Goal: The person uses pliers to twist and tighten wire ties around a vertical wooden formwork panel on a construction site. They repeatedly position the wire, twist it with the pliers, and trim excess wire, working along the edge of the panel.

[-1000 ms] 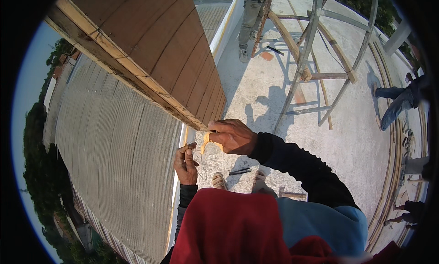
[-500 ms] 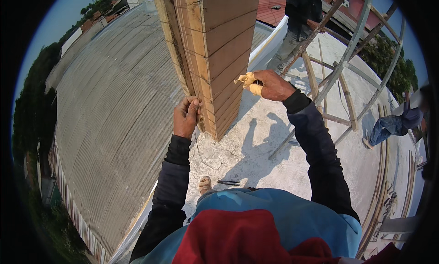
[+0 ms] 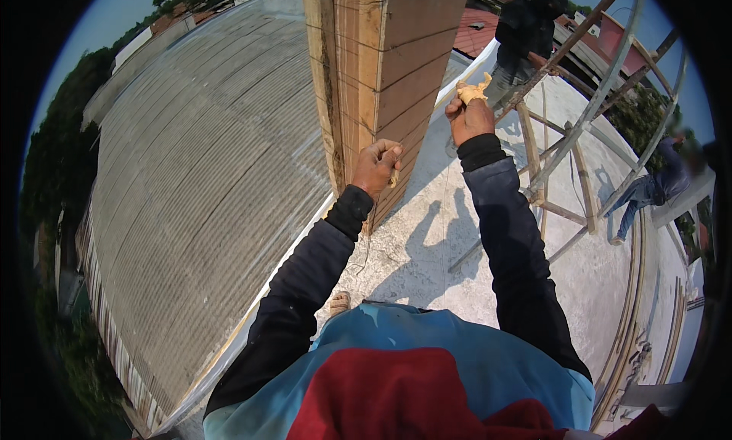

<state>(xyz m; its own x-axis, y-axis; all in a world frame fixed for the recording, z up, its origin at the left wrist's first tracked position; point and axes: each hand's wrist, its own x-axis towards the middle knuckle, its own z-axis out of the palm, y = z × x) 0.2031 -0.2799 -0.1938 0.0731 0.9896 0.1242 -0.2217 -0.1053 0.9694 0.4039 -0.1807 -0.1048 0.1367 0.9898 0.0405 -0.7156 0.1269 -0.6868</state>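
A tall wooden formwork column (image 3: 415,47) stands before me, with thin dark wires bound round its boards. My left hand (image 3: 374,169) is closed in front of the column's lower part, fingertips pinched together. A small yellowish bit shows below its fingers; what the pinch holds is too small to make out. To the right of the column, my right hand (image 3: 473,121) is raised and closed on a crumpled pale yellow scrap (image 3: 474,91), whose loose ends stick up above the fingers. A loose wire (image 3: 363,258) hangs near the column's foot.
Corrugated roofing (image 3: 198,188) slopes off on the left beyond a pale edge. A person in black (image 3: 526,40) stands behind metal scaffolding (image 3: 583,123) at right. Another person (image 3: 648,192) is farther right. Long poles (image 3: 631,318) lie on the pale concrete floor (image 3: 549,280).
My left hand has come away from the column's lower edge, up and to the right. My right hand has turned upward and risen with the yellow scrap. The view has shifted slightly.
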